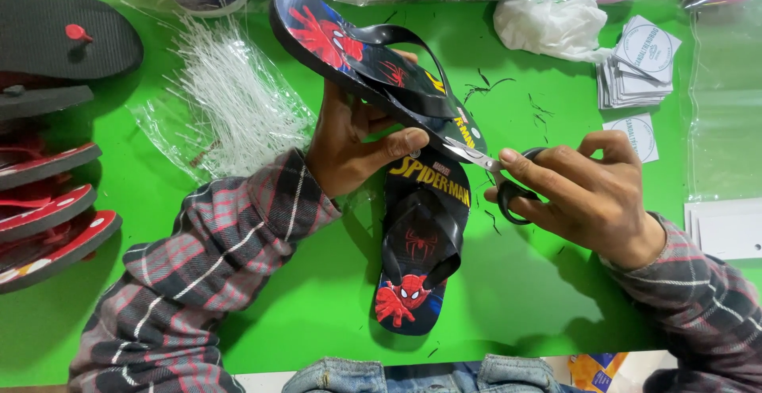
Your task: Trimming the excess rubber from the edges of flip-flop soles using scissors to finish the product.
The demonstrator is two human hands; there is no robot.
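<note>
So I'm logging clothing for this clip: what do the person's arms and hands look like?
Both hands, left and right, are bare: no gloves, rings or watch visible. Both arms wear long plaid sleeves in grey and red with thin white stripes, reaching the wrists.

Landmark = flat sandal (419, 250), lying on tabletop (317, 298) at centre. Raised sandal (373, 63) held just above/behind it by left hand (353, 143). Scissors (496, 172) in right hand (591, 194), immed. right of landmark, tips touching raised sandal's edge. Sandal stack (48, 163) far left. Bundle of plastic ties (230, 103) behind-left. Card tags (635, 67) behind-right, well apart.
</note>
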